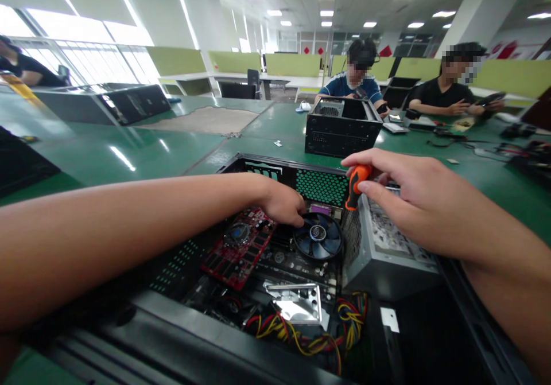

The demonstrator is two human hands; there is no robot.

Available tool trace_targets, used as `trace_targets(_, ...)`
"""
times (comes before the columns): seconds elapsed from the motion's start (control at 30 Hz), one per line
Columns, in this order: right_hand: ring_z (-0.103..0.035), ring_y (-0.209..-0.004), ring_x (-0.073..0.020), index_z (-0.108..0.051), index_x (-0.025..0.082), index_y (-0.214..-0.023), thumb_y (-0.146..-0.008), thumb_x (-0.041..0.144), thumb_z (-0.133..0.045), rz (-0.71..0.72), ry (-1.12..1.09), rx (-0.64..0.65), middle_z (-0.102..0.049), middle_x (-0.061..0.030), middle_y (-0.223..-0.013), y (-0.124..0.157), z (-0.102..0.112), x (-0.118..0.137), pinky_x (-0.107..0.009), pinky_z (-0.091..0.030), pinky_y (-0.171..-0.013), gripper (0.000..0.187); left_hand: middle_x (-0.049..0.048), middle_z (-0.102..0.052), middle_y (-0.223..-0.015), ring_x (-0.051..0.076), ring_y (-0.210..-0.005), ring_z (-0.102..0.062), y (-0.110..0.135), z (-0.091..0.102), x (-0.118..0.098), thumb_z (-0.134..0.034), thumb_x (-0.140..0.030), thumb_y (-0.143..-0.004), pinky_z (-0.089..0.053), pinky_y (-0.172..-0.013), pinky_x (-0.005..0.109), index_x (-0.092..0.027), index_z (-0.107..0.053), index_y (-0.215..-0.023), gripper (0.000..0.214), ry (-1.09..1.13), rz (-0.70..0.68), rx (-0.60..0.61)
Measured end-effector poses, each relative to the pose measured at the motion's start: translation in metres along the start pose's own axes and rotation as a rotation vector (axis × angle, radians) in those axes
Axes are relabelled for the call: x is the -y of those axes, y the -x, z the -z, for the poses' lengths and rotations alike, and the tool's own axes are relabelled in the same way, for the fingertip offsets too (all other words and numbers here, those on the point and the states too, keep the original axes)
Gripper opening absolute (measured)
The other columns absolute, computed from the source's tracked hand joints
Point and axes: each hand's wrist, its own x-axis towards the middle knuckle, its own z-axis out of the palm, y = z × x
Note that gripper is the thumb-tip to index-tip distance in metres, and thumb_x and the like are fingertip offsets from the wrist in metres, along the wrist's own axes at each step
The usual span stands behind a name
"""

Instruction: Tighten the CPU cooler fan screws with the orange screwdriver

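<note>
My right hand grips an orange-and-black screwdriver by its handle, above the silver power supply. Its shaft does not show. Inside the open black computer case, my left hand has its fingers curled together beside the round black CPU fan. What those fingers hold, if anything, is hidden. Left of the fan sits a red graphics card with a small blue-centred cooler. Nearer to me, a shiny metal bracket lies by a bundle of coloured cables.
Beyond my case, another black computer case stands on the green table, with a person behind it. Another person sits at the right. A further case lies at the left. Cables spread over the right side.
</note>
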Motion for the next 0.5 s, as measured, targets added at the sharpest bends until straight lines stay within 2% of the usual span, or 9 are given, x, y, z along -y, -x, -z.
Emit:
trace_targets(0.13,-0.072,-0.083,-0.0224,-0.072,0.019,-0.121,-0.098,0.021,-0.059,-0.014,-0.025,-0.034,-0.079,-0.0059,-0.104,0.001,0.004,0.004,-0.037,-0.052,-0.074,0.027,0.012,-0.078,-0.113,0.024,-0.092,-0.068,0.0,0.0,0.0,-0.049,-0.033,-0.1,-0.048,-0.079,0.031,-0.014,-0.075,-0.117,0.037,0.002,-0.006,0.006)
trace_targets(0.27,-0.07,-0.084,-0.0192,-0.073,0.023,-0.12,-0.098,0.022,-0.062,-0.003,-0.173,-0.136,-0.077,-0.001,-0.103,0.004,0.007,0.01,-0.033,-0.051,-0.074,0.024,0.0118,-0.078,-0.11,0.023,-0.089,-0.066,-0.001,0.0,0.0,-0.048,-0.033,-0.101,-0.047,-0.076,0.031,-0.014,-0.076,-0.114,0.036,-0.006,-0.007,0.008)
trace_targets(0.37,-0.07,-0.086,-0.0165,-0.073,0.028,-0.12,-0.099,0.024,-0.064,0.031,-0.352,-0.034,-0.077,0.0029,-0.105,0.006,0.01,0.015,-0.029,-0.051,-0.07,0.024,0.0109,-0.078,-0.109,0.024,-0.089,-0.066,-0.001,-0.001,0.001,-0.049,-0.034,-0.1,-0.047,-0.076,0.031,-0.015,-0.077,-0.11,0.036,0.0,-0.02,0.006)
trace_targets(0.43,-0.07,-0.087,-0.0157,-0.074,0.027,-0.119,-0.099,0.024,-0.064,0.053,-0.39,0.039,-0.077,0.0037,-0.104,0.007,0.011,0.016,-0.028,-0.051,-0.071,0.023,0.0098,-0.078,-0.111,0.023,-0.091,-0.066,-0.002,-0.001,0.002,-0.049,-0.034,-0.1,-0.048,-0.078,0.03,-0.016,-0.077,-0.11,0.035,0.025,-0.033,0.0)
trace_targets(0.5,-0.07,-0.09,-0.0155,-0.074,0.026,-0.119,-0.099,0.023,-0.064,0.063,-0.38,0.057,-0.078,0.0037,-0.105,0.006,0.011,0.017,-0.027,-0.052,-0.073,0.022,0.0094,-0.078,-0.111,0.023,-0.09,-0.066,-0.002,-0.002,0.003,-0.049,-0.034,-0.1,-0.048,-0.079,0.03,-0.016,-0.077,-0.111,0.035,0.035,-0.035,-0.007)
